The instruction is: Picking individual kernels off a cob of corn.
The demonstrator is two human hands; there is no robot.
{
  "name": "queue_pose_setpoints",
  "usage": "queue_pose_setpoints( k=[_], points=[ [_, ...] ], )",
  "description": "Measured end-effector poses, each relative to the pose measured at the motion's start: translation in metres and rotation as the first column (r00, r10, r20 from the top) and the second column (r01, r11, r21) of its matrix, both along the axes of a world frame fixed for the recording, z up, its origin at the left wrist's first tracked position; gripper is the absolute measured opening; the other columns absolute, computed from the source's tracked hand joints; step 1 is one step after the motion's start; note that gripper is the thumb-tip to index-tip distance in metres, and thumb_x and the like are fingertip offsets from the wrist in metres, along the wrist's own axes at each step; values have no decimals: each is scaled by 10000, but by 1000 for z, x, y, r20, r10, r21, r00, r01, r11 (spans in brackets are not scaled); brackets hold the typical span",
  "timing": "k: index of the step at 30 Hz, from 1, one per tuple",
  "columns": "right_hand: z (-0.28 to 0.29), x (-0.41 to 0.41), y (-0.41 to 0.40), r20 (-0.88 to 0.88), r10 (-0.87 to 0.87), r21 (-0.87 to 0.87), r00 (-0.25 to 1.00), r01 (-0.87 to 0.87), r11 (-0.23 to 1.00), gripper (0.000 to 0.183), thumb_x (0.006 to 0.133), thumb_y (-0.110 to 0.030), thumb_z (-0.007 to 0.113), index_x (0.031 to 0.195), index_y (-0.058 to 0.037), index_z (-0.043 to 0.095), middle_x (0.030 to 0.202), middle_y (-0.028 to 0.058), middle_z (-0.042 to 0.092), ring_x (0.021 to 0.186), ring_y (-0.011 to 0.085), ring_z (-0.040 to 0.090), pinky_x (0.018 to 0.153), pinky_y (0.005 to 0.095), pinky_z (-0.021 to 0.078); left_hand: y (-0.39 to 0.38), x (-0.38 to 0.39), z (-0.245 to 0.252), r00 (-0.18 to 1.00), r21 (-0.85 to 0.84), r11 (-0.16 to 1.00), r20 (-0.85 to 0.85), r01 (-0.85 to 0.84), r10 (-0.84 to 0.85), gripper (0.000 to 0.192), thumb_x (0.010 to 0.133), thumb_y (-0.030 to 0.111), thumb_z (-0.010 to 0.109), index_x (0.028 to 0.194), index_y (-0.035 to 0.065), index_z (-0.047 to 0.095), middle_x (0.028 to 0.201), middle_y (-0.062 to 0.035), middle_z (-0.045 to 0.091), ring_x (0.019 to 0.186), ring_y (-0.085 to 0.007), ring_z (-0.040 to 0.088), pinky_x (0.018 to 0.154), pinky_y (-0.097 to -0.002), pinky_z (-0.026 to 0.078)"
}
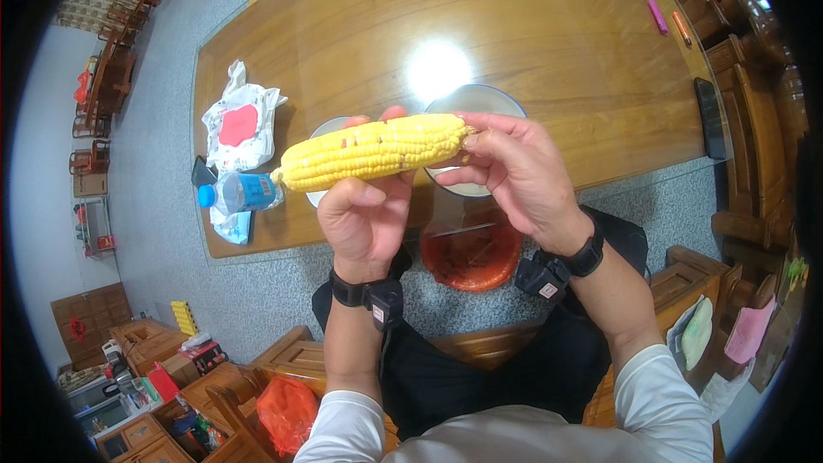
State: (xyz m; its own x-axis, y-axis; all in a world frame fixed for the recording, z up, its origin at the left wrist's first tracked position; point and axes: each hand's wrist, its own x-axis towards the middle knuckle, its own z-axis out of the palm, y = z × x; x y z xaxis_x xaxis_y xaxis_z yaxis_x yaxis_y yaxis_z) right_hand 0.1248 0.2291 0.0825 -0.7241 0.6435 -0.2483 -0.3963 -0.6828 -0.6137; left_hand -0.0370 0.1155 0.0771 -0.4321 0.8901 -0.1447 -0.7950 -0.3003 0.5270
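Note:
A husked ear of yellow corn (373,153) is held nearly level above the near side of the table, its right end slightly higher. A few darker gaps show among its kernels. My left hand (370,218) supports it from below, thumb in front and fingertips behind. With thumb and index finger, my right hand (514,167) grips the tip at the right end. Behind the corn and hands, a larger white bowl with a blue rim (479,95) and a smaller white bowl (325,128) are partly hidden.
The wooden table (347,32) has a glass top. At left are a wet-wipes pack (247,141) and a plastic bottle (241,193). Two markers (657,17) and a black phone (708,119) lie right. A red-lined bin (472,257) stands below the near edge.

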Motion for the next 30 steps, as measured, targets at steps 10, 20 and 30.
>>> queue_pose_setpoints(
  k=[10,20,30],
  points=[
    [-1,1,4,75,3,94,997,-10,996,320,985,42,495,1239,176,637,1122,237,730,976,253,755,825,347,665,2,13,4,972,1,999,-231,-37,36,794,605,-51,560,1391,58,537,1444,-236,566,1358,-374,535,1197,-490,383],
    [-10,5,13,133,-58,146,989,39,988,305,1015,-23,559,1270,112,659,1158,196,740,1027,222,742,872,312,621,3,10,8,960,8,986,-231,-164,161,786,625,-32,559,1404,74,553,1493,-226,538,1404,-369,502,1235,-518,339],
    [-12,3,14,333,-101,582,937,-120,804,321,1065,-183,616,1253,62,703,1130,126,758,928,104,694,814,249,571,-8,-7,10,976,74,993,-187,-94,107,669,733,18,604,1399,61,557,1509,-215,534,1408,-350,503,1227,-522,348]
  ],
)
